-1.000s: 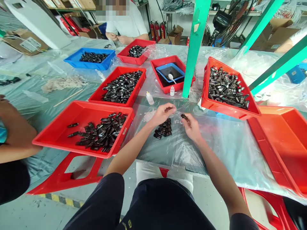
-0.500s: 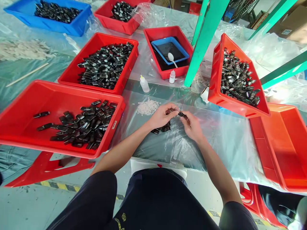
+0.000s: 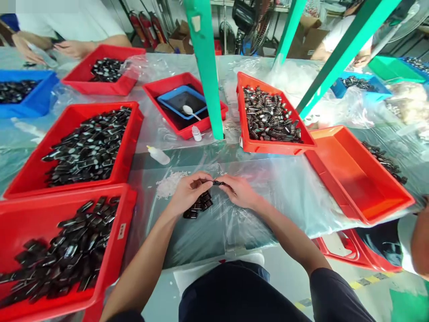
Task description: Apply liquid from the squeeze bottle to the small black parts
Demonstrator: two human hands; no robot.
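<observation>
A small black part [image 3: 218, 183] is held between my two hands above the plastic-covered table. My left hand [image 3: 189, 192] pinches at its left end with thumb and forefinger; whether it holds a second tiny piece I cannot make out. The fingers of my right hand [image 3: 237, 190] are closed on the part's right end. Below my left hand lies a small group of black parts [image 3: 198, 206]. Beside that hand, to the left, small whitish pieces [image 3: 169, 184] are spread in a loose pile.
Red bins of black parts [image 3: 125, 223] [image 3: 134, 129] stand left; another red bin [image 3: 246, 145] and an orange bin [image 3: 355, 170] are right. A white bottle [image 3: 159, 155], a small bottle [image 3: 196, 133] and a green post [image 3: 209, 71] are ahead. Other people sit around.
The head view has turned up and to the right, so people and fans across the table now show. Both hands still hold the black part, which now lies more level.
</observation>
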